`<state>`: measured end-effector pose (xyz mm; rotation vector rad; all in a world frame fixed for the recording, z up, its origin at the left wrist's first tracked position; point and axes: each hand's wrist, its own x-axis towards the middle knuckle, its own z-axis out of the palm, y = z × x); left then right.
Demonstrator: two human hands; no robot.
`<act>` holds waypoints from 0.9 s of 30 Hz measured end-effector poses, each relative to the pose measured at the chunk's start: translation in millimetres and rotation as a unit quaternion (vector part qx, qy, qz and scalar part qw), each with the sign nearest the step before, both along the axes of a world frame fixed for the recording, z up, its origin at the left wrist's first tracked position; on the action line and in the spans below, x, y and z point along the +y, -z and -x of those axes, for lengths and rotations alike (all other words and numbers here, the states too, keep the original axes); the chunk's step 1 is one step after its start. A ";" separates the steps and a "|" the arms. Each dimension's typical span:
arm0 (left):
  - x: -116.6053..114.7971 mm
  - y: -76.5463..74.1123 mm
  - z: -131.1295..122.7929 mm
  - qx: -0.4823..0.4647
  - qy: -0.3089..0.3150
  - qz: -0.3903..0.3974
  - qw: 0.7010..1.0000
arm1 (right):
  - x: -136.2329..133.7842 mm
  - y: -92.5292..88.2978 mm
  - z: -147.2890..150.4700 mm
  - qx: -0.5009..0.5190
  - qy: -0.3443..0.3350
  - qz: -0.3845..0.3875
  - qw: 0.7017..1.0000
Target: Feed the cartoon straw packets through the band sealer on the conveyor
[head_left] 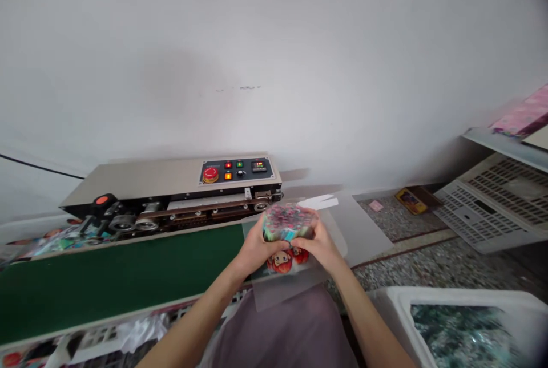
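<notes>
My left hand (255,249) and my right hand (318,242) grip opposite sides of a clear plastic bag (274,294). Between my palms is a pink-and-green bundle (289,217) with a speckled top; its exact kind is too blurred to tell. Both thumbs press on its near side, beside a small blue patch. Below the thumbs show red-haired cartoon heads (282,262), printed on the bag or its contents. The bag is at the right end of a green conveyor belt (171,262), just right of the rollers of a band sealing machine (171,180).
The machine's panel has a red stop button (210,174) and lit displays. White strips (319,202) lie behind my hands. To the right are a small yellow box (411,201), a pale plastic crate (492,202) and a white foam box (398,302) holding clear-wrapped items.
</notes>
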<state>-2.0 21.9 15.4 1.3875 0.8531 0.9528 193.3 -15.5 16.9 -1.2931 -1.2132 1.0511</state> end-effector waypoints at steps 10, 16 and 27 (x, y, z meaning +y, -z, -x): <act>-3.0 -11.9 -3.9 0.034 -0.035 -0.025 0.998 | -6.1 -9.9 1.8 -0.031 -0.014 0.017 0.999; 1.9 -15.5 -53.9 0.018 0.002 -0.004 1.000 | -14.8 -30.1 -39.8 0.008 0.074 0.078 0.994; 22.7 -26.0 -78.6 0.308 -0.021 -0.047 0.950 | 4.1 -16.5 -79.8 -0.256 0.167 0.114 0.945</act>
